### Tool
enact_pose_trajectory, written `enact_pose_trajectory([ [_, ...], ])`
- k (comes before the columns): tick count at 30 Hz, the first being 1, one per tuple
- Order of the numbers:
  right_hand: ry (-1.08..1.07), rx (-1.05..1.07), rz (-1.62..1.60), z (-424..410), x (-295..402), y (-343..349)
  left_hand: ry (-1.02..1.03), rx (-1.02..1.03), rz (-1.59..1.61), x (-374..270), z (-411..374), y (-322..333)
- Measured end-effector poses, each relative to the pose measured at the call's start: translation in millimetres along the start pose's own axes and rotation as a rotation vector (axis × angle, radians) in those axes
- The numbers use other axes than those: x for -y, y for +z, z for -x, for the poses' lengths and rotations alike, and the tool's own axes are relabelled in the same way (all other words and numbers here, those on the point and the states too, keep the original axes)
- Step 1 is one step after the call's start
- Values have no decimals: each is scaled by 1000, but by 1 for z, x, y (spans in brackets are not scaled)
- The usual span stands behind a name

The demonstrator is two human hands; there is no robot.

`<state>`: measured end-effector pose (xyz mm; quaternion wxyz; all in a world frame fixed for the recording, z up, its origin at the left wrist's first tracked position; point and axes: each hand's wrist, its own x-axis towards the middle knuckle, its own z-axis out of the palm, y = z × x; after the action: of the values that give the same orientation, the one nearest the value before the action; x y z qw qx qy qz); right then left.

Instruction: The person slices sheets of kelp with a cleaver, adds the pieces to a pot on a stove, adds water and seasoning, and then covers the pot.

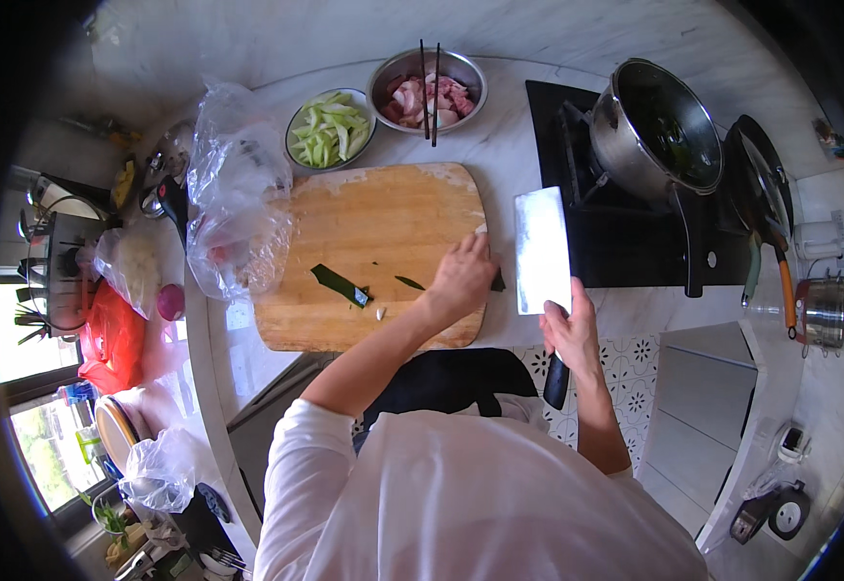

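Note:
My right hand [571, 330] grips the black handle of a cleaver [542, 250], its broad blade pointing away from me beside the cutting board. Over the right edge of the wooden cutting board [378, 218], my left hand [465, 270] is bent with fingers down; whether it holds anything is hidden. A dark green piece [498, 282] shows beside that hand. Farther left on the board lie a dark green strip of vegetable or peel [338, 283], a thin green sliver [409, 282] and a small white piece [380, 314].
Behind the board stand a plate of sliced pale green vegetable [331, 131] and a metal bowl of raw meat [429, 98] with chopsticks [435, 87] across it. Clear plastic bags [236, 189] overlap the board's left side. A pot [632, 138] sits on the black stove [640, 254] at right.

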<state>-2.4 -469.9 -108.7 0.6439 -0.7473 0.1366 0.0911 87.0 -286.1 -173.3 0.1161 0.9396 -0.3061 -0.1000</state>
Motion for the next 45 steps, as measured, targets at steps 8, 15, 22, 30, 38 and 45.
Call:
enact_pose_trajectory([
  [8, -6, -154, -12, 17, 14, 2, 124, 296, -265, -39, -48, 43],
  [15, 63, -7, -46, 20, -9, 23, -275, -354, 442, 24, 59, -16],
  [22, 114, 324, 42, 10, -55, 76, -655, -546, 226, 116, 162, -12],
  [30, 92, 496, 69, -10, -49, 120, -564, -379, 381, 93, 149, -18],
  [38, -213, 78, 537, -53, -59, 118, -489, -466, 560, 131, 153, -4],
  [45, -678, -163, 974, -76, 3, 163, -670, -583, 1376, 164, 185, -4],
])
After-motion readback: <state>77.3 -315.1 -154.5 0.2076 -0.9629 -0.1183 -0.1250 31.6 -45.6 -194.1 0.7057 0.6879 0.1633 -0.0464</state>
